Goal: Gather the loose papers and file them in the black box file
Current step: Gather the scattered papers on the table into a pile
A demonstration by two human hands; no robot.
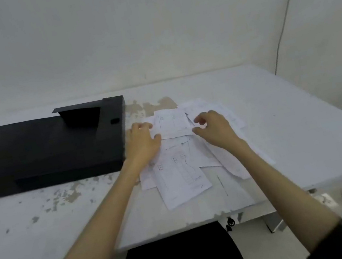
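Note:
Several loose white papers (180, 173) with faint printed forms lie in an untidy overlapping pile on the white table (46, 231), right of centre. The black box file (39, 150) lies flat and open to their left, its flap raised at the back. My left hand (142, 143) rests on the pile's left edge, thumb and fingers touching the top sheet (173, 124). My right hand (213, 128) hovers over the right side of that sheet with its fingers curled and apart. Neither hand has a sheet lifted.
The table's paint is chipped in patches near the front left and behind the papers. A white wall stands close behind, with a thin cable (284, 25) running down it at the right. The table's front edge is just before my dark trousers (181, 257).

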